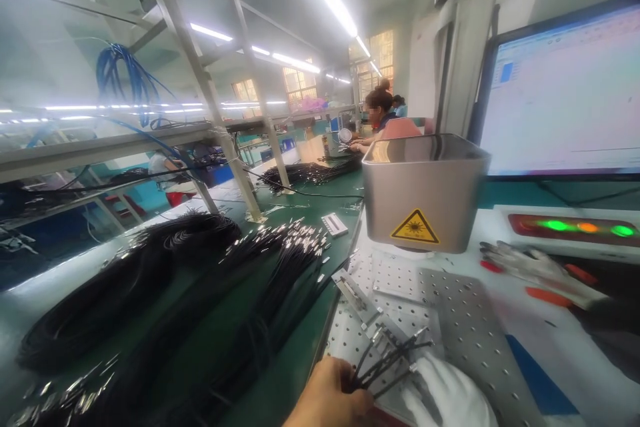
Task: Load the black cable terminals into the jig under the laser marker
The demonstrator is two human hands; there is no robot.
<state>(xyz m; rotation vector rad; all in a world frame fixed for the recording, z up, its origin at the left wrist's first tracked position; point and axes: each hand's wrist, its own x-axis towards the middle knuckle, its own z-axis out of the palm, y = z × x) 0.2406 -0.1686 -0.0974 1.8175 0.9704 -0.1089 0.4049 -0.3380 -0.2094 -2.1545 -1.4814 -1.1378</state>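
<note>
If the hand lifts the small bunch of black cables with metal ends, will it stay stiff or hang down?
The black cables are thin, so they would probably droop. Their metal ends splay apart, so the bunch may fan out. The left hand pinches them together easily; probably light.

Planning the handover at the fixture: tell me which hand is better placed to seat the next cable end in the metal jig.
Probably the right hand, gloved in white: it lies on the perforated plate beside the metal jig, at the cable ends. The bare left hand grips the bundle farther back.
</note>
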